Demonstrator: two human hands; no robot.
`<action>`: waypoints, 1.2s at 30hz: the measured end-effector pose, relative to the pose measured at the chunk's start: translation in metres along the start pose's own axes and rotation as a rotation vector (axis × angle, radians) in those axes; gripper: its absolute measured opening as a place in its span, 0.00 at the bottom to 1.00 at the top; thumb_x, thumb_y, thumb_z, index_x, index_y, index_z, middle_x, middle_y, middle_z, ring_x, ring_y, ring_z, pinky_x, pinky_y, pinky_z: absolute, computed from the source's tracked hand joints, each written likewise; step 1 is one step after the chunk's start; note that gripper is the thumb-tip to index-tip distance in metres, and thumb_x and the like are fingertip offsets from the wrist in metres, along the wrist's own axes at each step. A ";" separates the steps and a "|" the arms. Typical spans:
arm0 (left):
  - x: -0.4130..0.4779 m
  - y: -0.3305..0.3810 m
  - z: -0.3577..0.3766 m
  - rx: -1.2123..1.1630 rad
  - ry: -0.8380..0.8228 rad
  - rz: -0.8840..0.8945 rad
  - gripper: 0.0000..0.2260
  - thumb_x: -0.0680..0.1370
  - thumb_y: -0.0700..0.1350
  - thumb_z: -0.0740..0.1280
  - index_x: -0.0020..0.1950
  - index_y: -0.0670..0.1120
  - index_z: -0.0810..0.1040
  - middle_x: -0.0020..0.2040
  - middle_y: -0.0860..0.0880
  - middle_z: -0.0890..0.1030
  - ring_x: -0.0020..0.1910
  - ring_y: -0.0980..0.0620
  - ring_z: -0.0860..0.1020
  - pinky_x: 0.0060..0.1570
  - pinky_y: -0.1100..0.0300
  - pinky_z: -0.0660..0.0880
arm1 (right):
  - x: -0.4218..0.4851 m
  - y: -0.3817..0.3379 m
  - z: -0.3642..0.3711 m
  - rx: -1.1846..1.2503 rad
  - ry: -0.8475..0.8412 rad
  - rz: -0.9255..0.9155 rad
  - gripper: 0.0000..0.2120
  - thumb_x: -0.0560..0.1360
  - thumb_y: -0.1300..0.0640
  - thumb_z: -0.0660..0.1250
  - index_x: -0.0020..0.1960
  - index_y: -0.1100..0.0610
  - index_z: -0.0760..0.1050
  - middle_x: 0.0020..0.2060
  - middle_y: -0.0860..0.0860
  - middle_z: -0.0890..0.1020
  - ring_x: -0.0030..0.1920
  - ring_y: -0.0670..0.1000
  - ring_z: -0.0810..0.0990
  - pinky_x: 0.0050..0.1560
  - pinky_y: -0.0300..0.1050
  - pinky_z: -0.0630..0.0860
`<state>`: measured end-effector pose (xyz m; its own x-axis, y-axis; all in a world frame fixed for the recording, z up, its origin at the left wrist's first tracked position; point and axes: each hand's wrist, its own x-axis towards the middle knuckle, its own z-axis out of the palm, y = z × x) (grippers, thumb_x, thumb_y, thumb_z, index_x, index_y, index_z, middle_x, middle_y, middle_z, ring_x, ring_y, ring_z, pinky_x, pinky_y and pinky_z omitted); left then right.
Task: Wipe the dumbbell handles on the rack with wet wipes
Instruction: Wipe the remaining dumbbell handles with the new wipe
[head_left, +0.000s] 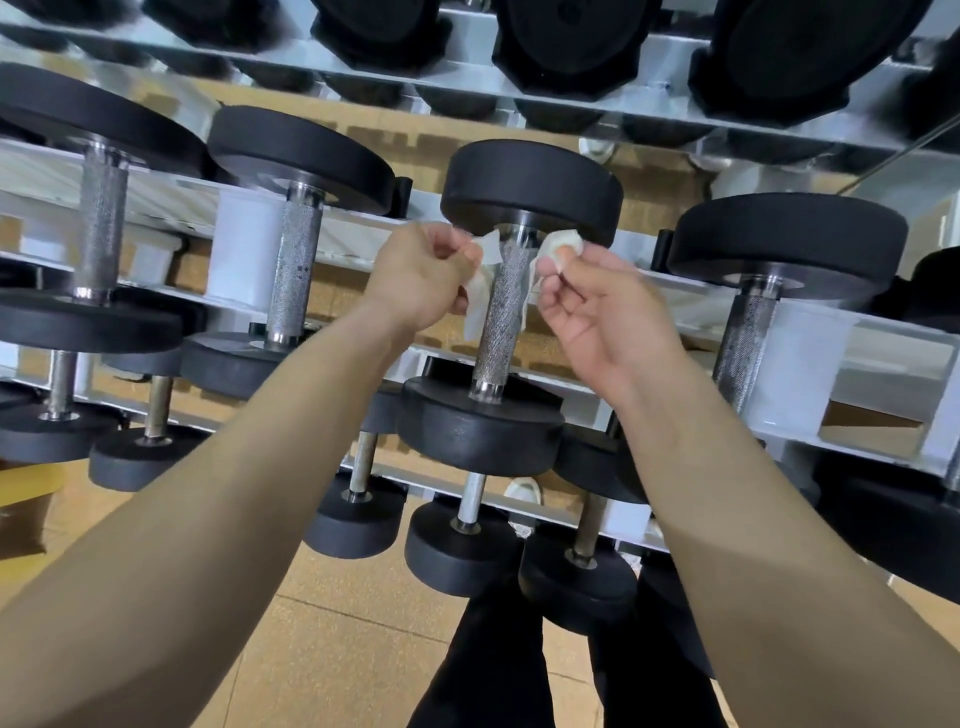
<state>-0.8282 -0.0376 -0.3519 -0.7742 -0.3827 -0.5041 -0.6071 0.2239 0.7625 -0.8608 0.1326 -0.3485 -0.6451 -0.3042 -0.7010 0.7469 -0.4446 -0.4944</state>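
Head view, wet wipe (480, 291) looped behind knurled dumbbell handle (503, 312) on middle tier of white rack (810, 332), left hand (421, 275) fingers pinching left end, right hand (597, 306) fingers pinching bunched right end, black dumbbell heads (532, 189) at either end of handle.

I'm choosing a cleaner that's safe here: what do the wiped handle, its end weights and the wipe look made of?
Handle: bare metal, probably steel; silvery, knurled cross-hatch. End weights: matte black, likely rubber or urethane coating; dull, no glare. Wipe: thin white, probably nonwoven fabric; limp and creased.
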 end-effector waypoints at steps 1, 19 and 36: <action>-0.002 0.004 0.000 0.028 -0.010 0.026 0.05 0.82 0.43 0.67 0.47 0.45 0.78 0.35 0.52 0.77 0.26 0.59 0.75 0.34 0.64 0.77 | -0.001 0.004 -0.002 -0.029 -0.007 0.002 0.05 0.79 0.68 0.66 0.55 0.64 0.77 0.38 0.57 0.84 0.36 0.47 0.81 0.42 0.38 0.78; -0.045 0.001 -0.010 0.734 -0.261 0.290 0.06 0.82 0.48 0.67 0.45 0.55 0.75 0.43 0.55 0.81 0.48 0.53 0.79 0.45 0.60 0.70 | -0.023 0.022 -0.040 -0.632 -0.020 0.165 0.06 0.77 0.70 0.68 0.53 0.63 0.79 0.34 0.56 0.85 0.33 0.48 0.79 0.38 0.38 0.78; -0.069 -0.010 0.009 0.620 -0.022 0.228 0.15 0.81 0.52 0.64 0.67 0.51 0.75 0.62 0.48 0.80 0.62 0.45 0.76 0.62 0.51 0.73 | -0.087 0.009 -0.029 -0.050 -0.154 0.089 0.08 0.79 0.72 0.63 0.49 0.62 0.76 0.37 0.54 0.81 0.37 0.48 0.80 0.40 0.36 0.77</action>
<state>-0.7701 -0.0052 -0.3281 -0.8949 -0.2481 -0.3709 -0.4134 0.7741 0.4794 -0.7928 0.1794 -0.3066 -0.5907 -0.4675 -0.6577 0.8065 -0.3695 -0.4616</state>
